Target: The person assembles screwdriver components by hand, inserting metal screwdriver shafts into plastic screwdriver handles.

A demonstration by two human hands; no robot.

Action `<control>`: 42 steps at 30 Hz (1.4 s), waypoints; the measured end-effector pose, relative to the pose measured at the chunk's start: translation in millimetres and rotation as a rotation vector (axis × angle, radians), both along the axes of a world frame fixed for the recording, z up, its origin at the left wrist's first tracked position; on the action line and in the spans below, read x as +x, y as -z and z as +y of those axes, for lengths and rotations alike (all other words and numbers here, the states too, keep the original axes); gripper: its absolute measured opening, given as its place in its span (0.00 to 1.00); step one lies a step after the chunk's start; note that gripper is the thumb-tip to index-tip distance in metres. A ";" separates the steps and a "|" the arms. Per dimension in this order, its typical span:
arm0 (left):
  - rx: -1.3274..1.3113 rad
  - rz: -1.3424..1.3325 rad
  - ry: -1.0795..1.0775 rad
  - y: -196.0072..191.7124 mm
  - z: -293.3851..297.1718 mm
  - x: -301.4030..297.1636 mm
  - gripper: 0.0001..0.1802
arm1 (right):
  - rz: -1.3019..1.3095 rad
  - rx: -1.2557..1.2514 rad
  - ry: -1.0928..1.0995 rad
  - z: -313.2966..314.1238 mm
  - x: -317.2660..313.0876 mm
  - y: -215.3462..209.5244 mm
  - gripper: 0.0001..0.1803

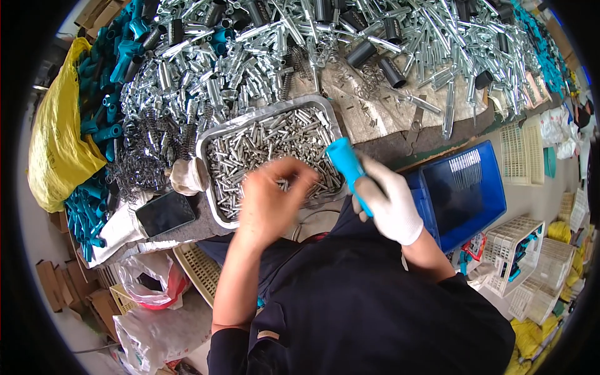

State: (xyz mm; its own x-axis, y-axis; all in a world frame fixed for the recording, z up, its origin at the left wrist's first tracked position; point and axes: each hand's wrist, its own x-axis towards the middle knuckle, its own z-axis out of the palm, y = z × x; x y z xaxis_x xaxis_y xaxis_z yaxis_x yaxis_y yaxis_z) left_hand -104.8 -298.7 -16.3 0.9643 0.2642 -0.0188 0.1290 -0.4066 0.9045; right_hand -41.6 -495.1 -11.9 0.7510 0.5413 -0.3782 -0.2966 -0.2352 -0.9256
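My right hand (pixel 392 203), in a white glove, grips a teal plastic tool handle (pixel 345 159) that tilts up to the left. The handle's wide end points away from me, beside the right rim of a metal tray (pixel 206 178). Small silver pins (pixel 250 140) fill that tray. Over its near part hovers my bare left hand (pixel 275 194), blurred by motion, with thumb and forefinger curled together as in a pinch. Whatever lies between those fingertips is too smeared to make out.
Heaped metal parts (pixel 219 75) and black sleeves (pixel 360 54) cover the bench's far side. Teal handles (pixel 106 133) and a yellow bag (pixel 59 137) lie left. A phone (pixel 165 214) rests near the front edge. A blue bin (pixel 494 187) stands right; crates (pixel 522 153) are beyond.
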 end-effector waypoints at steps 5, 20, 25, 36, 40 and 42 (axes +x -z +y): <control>0.724 -0.041 -0.058 -1.5 27.8 16.3 0.06 | 0.155 0.220 0.096 0.2 8.6 6.1 0.20; 0.928 -0.080 0.093 16.8 33.9 26.9 0.04 | 0.260 0.447 0.295 -28.6 25.6 4.6 0.20; 0.843 -0.072 0.105 -8.6 14.2 62.7 0.05 | 0.351 0.469 0.383 -34.9 29.2 9.7 0.21; 0.906 0.329 0.294 -21.9 12.1 42.5 0.12 | 0.348 0.512 0.383 -47.3 34.5 19.0 0.19; 0.811 0.092 0.198 4.3 16.4 22.7 0.07 | 0.397 0.574 0.307 -30.9 34.0 20.8 0.19; 0.748 0.081 0.195 6.9 17.7 19.7 0.04 | 0.479 0.604 0.251 -19.5 32.4 19.2 0.18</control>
State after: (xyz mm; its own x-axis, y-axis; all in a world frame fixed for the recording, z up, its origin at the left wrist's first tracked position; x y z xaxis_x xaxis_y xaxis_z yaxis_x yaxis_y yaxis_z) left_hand -85.1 -281.1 -23.2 0.9979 0.0603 0.0254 0.0466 -0.9274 0.3711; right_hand -9.1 -514.6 -31.1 0.7075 0.5920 -0.3859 -0.6706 0.3903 -0.6308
